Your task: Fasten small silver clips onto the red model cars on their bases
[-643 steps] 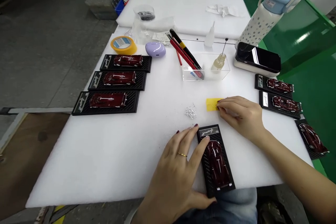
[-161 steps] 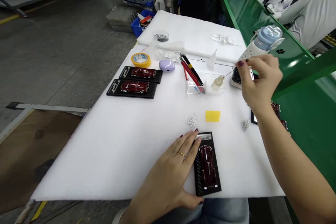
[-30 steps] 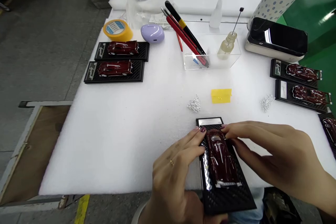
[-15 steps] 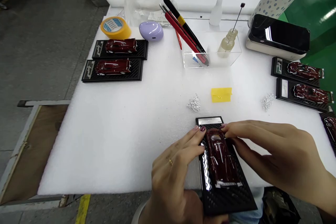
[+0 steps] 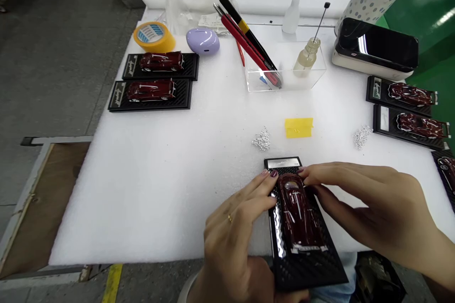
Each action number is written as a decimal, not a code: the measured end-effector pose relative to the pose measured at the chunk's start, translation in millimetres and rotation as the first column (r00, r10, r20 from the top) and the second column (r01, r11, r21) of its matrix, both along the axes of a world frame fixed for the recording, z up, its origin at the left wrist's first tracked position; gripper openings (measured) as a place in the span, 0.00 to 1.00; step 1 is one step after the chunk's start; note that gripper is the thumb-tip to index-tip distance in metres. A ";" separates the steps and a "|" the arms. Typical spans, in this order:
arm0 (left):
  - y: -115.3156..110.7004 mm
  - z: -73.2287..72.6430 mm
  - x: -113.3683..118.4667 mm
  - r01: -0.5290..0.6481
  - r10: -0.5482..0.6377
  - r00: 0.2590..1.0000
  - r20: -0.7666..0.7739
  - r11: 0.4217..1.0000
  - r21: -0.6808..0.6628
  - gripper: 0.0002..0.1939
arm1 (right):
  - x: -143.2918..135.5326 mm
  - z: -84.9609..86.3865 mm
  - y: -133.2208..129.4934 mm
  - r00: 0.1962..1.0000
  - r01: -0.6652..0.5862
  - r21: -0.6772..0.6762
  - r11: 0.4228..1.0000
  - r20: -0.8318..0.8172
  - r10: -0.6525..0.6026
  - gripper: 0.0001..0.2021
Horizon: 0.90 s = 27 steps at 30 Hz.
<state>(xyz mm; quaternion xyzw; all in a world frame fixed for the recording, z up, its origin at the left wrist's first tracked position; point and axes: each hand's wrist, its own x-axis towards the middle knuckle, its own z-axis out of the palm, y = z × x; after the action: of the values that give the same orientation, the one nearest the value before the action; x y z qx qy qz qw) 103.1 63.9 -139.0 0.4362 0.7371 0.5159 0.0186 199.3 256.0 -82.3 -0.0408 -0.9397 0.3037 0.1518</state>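
Observation:
A dark red model car (image 5: 300,218) sits on a black display base (image 5: 295,272) with a silver plate at its far end, tilted over the table's near edge. My left hand (image 5: 236,227) grips the base from the left, fingertips along the car's left side and thumb underneath. On the other side, my right hand (image 5: 369,203) has its fingertips pinched together against the car's right side near the window; whatever is between them is hidden. Beyond the base lie a small pile of silver parts (image 5: 262,138) and a yellow tape piece (image 5: 298,128).
Finished-looking model cars on bases stand at the left (image 5: 151,91) and right (image 5: 423,125). A clear tray (image 5: 263,86) holds tweezers (image 5: 249,45) and a glass bottle (image 5: 306,59). Tape roll (image 5: 161,42), purple case (image 5: 203,41) and phone (image 5: 377,45) lie farther back. Another silver pile (image 5: 362,137) is at right.

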 end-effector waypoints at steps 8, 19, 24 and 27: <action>3.2 -0.7 0.4 -0.034 0.027 0.994 0.104 0.998 0.061 0.27 | 16.3 -19.7 -15.6 0.960 0.215 -0.196 0.957 -0.137 -0.244 0.16; 5.1 -2.3 1.0 -0.036 0.026 0.994 0.106 0.995 0.098 0.26 | 12.5 -25.1 -27.2 0.939 0.217 -0.267 0.939 -0.206 -0.276 0.21; 5.6 -0.7 2.5 -0.033 0.022 0.993 0.120 0.995 0.092 0.25 | 15.5 -28.2 -28.3 0.943 0.207 -0.266 0.942 -0.204 -0.265 0.22; 4.6 -1.2 3.4 -0.044 0.033 0.993 0.116 0.995 0.094 0.24 | 15.6 -29.3 -28.6 0.942 0.221 -0.272 0.937 -0.190 -0.278 0.23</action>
<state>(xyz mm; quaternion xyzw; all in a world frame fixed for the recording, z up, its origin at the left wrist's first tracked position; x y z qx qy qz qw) 106.5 68.5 -140.2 0.3921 0.7172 0.5753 0.0296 214.9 227.4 -111.5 -0.1441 -0.8583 0.3989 0.2888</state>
